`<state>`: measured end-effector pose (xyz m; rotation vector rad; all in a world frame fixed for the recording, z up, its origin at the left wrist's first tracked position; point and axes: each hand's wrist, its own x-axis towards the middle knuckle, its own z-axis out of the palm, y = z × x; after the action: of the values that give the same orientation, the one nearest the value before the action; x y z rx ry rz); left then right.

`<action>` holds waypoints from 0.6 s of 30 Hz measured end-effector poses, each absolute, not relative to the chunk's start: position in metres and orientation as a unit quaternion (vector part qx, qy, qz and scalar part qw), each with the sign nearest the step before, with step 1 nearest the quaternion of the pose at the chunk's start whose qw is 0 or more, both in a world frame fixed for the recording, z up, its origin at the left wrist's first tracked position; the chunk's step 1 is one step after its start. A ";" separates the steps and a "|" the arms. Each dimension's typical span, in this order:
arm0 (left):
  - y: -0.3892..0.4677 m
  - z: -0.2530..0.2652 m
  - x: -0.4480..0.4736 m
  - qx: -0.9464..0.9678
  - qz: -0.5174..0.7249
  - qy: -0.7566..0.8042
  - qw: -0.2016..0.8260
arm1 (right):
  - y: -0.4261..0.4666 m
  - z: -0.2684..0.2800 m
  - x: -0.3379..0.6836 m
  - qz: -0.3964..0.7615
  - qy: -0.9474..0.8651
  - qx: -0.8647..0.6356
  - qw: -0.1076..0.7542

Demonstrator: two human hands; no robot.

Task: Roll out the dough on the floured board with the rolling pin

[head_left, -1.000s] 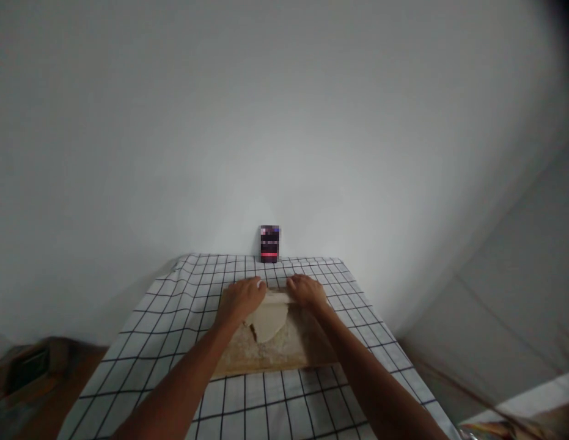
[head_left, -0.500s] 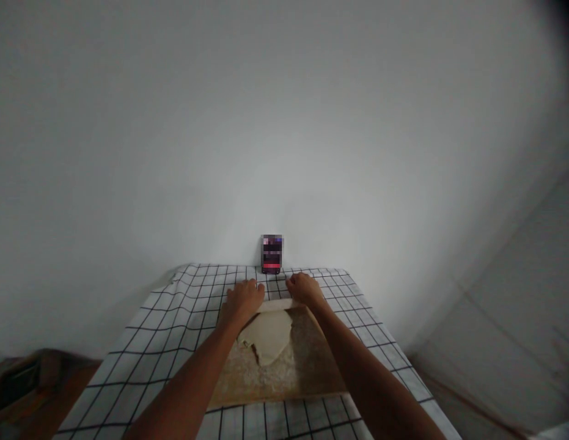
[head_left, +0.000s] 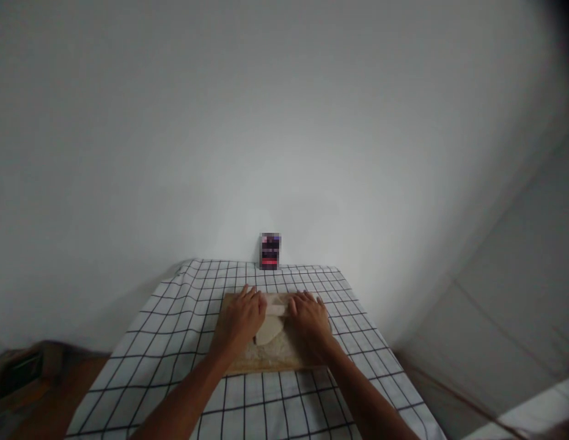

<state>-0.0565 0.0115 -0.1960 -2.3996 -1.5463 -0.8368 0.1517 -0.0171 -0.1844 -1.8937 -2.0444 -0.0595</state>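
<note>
Dough (head_left: 268, 331) (pale and flat) shows between the hands (head_left: 247, 315) (head_left: 310, 316)

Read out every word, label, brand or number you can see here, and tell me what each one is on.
No text can be read.
Dark upright rectangular object with a red band: pixelated, so any lettering is unreadable.
Dark box-like object at lower left: too dim and blurred to tell.
Pale cylindrical rolling pin, flat cream-coloured dough, brown wooden board: no lettering shows.
</note>
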 end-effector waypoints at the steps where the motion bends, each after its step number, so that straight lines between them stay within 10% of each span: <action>1: 0.003 -0.197 -0.059 -0.811 -0.278 -0.508 0.082 | -0.028 -0.188 0.152 -0.021 -0.726 -0.662 0.187; 18: 0.014 -0.190 -0.049 -0.828 -0.245 -0.501 0.053 | -0.034 -0.200 0.162 -0.040 -0.716 -0.663 0.214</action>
<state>-0.0493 0.0136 -0.1897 -2.5172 -1.5244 -0.7462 0.1624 -0.0344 -0.2004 -1.8401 -1.9866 -0.1106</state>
